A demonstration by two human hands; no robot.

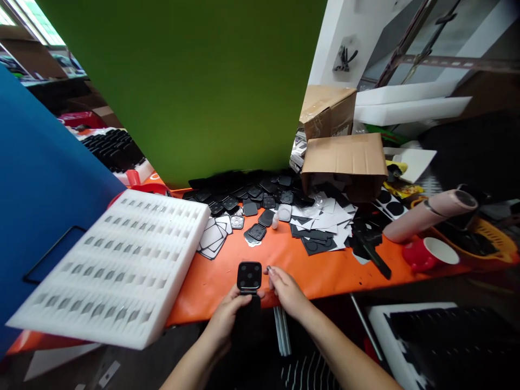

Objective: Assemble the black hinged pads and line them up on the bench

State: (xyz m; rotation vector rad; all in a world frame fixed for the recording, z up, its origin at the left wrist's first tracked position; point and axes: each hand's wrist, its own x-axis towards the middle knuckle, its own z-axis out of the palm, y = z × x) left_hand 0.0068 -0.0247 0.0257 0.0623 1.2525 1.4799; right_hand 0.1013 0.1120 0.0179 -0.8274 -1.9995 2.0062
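A black hinged piece with a square, round-cornered plate [249, 275] is upright at the table's front edge. Several round dots mark the plate's face. My left hand [227, 313] grips this piece from below, thumb across its lower part. Just right of the plate, my right hand [287, 288] has thumb and forefinger pinched together; whatever is between them is too small to make out. Beyond my hands lie a small black square part [257, 232], a pale finger-shaped object [275, 220] and a stack of white rounded-square sheets [213, 238].
A white foam tray [179, 260] with rows of slots stands on the left. Many black parts [244, 189] pile against the green panel [195, 86]. Paper scraps [325, 216], a cardboard box [345, 154], a pink bottle [430, 214] and a red mug [418, 254] occupy the right.
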